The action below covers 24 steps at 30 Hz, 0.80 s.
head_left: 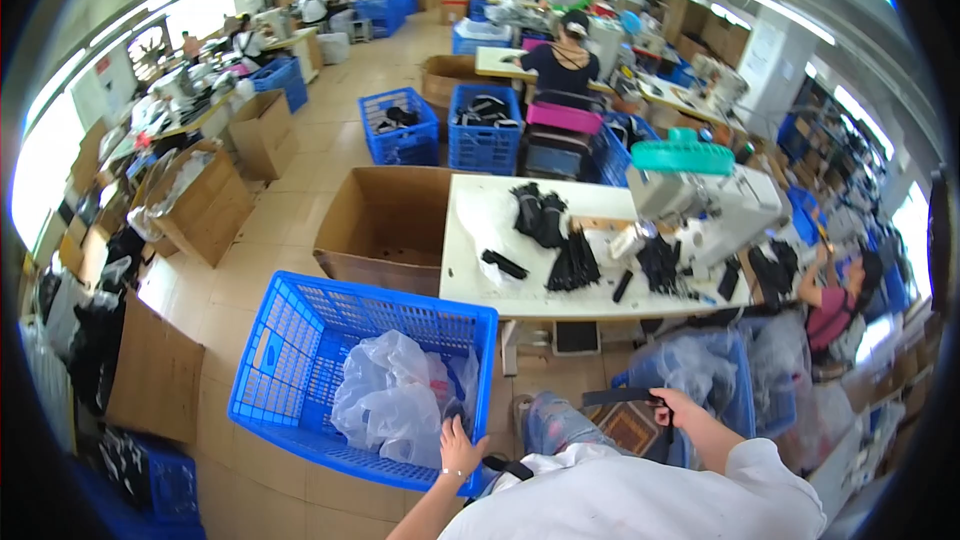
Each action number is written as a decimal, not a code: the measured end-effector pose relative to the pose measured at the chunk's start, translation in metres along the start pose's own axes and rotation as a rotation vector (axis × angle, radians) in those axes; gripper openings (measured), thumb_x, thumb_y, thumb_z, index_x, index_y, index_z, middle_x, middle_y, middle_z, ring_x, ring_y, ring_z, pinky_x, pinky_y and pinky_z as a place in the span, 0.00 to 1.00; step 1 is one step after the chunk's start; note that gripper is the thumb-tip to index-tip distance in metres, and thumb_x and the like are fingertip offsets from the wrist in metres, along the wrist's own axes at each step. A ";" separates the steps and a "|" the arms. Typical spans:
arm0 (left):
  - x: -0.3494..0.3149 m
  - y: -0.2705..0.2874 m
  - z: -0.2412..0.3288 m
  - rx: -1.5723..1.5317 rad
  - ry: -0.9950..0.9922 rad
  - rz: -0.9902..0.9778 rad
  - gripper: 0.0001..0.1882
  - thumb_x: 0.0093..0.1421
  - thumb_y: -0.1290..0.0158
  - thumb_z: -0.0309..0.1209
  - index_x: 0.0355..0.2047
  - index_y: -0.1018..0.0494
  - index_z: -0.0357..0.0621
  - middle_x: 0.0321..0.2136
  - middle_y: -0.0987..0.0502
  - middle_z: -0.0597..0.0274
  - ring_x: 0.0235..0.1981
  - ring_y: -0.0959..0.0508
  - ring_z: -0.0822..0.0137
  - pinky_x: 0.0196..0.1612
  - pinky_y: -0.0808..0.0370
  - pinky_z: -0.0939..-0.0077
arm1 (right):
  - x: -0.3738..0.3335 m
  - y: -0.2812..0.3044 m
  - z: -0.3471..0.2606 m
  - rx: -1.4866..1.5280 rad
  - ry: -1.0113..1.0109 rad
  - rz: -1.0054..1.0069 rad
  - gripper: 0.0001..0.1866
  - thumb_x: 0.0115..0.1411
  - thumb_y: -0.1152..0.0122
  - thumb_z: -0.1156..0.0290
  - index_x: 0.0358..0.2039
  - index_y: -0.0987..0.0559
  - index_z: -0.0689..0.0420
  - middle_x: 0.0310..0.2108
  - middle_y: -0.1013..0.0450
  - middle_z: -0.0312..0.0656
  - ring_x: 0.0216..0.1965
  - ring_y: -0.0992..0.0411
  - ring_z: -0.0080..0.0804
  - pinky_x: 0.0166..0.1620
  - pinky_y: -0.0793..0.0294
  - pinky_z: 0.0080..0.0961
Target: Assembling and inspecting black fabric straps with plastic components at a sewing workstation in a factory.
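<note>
My left hand [460, 452] rests at the near right rim of a large blue plastic basket [300, 460], its fingers stretched and thumb apart. Inside the basket lie crumpled clear plastic bags [390, 395], with a small dark item close to my fingertips. On the other side of my body, my right hand [678, 408] is closed on the black bar of a chair [615, 397]. A brown patterned seat [638, 428] shows just below that bar.
A white sewing table [480, 285] ahead carries black fabric pieces [572, 262] and a sewing machine [705, 205]. An open cardboard box [375, 265] stands behind the basket. Blue bins with plastic bags [695, 370] are at right. A seated co-worker [565, 60] is farther off.
</note>
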<state>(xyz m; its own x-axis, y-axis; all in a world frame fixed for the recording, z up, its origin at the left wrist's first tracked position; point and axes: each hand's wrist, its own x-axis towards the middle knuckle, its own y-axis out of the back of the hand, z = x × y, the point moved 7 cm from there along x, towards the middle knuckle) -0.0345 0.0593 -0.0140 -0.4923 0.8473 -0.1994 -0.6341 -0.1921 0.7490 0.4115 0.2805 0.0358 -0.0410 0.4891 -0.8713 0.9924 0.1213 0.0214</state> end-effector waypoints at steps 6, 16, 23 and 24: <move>-0.011 -0.008 0.014 -0.025 0.233 0.199 0.23 0.54 0.44 0.47 0.40 0.30 0.41 0.31 0.24 0.46 0.34 0.23 0.45 0.38 0.27 0.53 | 0.066 0.083 -0.150 -0.055 0.243 0.375 0.11 0.56 0.45 0.63 0.19 0.30 0.52 0.12 0.39 0.33 0.10 0.46 0.24 0.17 0.41 0.32; -0.027 0.022 0.049 0.085 0.368 0.231 0.15 0.56 0.46 0.42 0.33 0.30 0.42 0.31 0.23 0.48 0.34 0.23 0.47 0.37 0.27 0.56 | 0.213 0.148 -0.318 0.228 0.394 0.316 0.09 0.58 0.51 0.63 0.24 0.28 0.51 0.15 0.34 0.31 0.11 0.47 0.20 0.18 0.41 0.26; -0.036 -0.012 0.015 0.277 0.324 0.347 0.17 0.51 0.41 0.44 0.27 0.29 0.42 0.26 0.25 0.50 0.30 0.23 0.48 0.32 0.28 0.55 | 0.238 0.077 -0.371 0.434 0.732 0.077 0.15 0.61 0.47 0.54 0.31 0.26 0.52 0.31 0.24 0.29 0.11 0.46 0.20 0.14 0.44 0.22; -0.035 -0.015 0.016 0.341 0.330 0.291 0.18 0.51 0.41 0.44 0.29 0.30 0.42 0.29 0.25 0.48 0.31 0.24 0.48 0.32 0.27 0.55 | 0.239 0.070 -0.370 0.440 0.724 0.075 0.14 0.60 0.46 0.53 0.32 0.27 0.51 0.34 0.24 0.29 0.12 0.47 0.19 0.15 0.43 0.21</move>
<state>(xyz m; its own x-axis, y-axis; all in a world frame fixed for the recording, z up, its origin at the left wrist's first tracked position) 0.0022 0.0406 -0.0084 -0.8136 0.5728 -0.0997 -0.2421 -0.1779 0.9538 0.4277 0.7257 0.0102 0.1115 0.9327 -0.3430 0.9442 -0.2071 -0.2563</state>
